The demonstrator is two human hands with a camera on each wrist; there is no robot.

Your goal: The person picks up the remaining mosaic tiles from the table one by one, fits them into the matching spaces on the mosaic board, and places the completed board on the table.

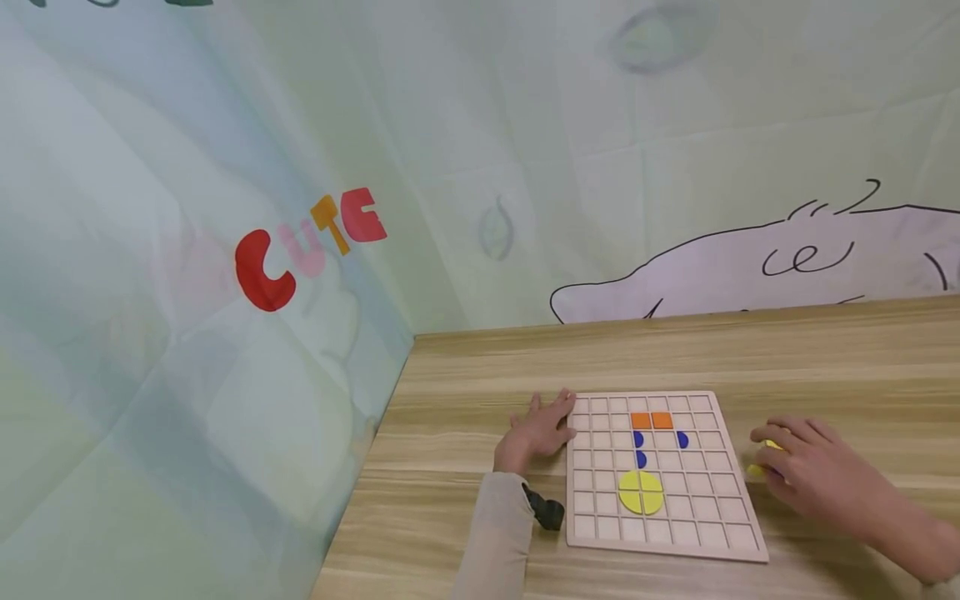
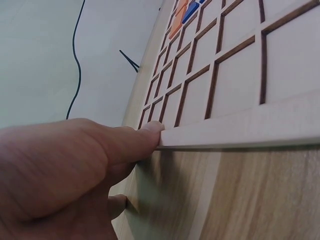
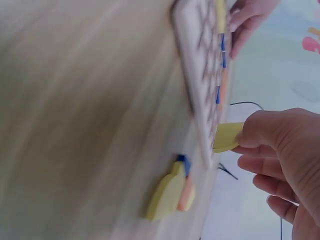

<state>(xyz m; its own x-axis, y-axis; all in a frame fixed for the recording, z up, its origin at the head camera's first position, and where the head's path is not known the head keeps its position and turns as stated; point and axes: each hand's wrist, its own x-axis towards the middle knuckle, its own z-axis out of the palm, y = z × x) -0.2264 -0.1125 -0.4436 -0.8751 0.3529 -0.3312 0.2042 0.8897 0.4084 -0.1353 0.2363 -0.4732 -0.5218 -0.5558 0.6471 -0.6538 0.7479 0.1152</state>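
A wooden grid board lies on the table. My left hand rests at its upper left edge, and in the left wrist view the thumb touches the rim. To the right of the board, my right hand pinches a yellow piece between thumb and finger, above the table. In the board's cells sit two orange squares, three blue half-round pieces and several yellow quarter-round pieces that together form a disc.
A small pile of loose yellow pieces, with an orange piece and a blue piece, lies on the table beside the board. Printed cloth walls border the wooden table at the back and left.
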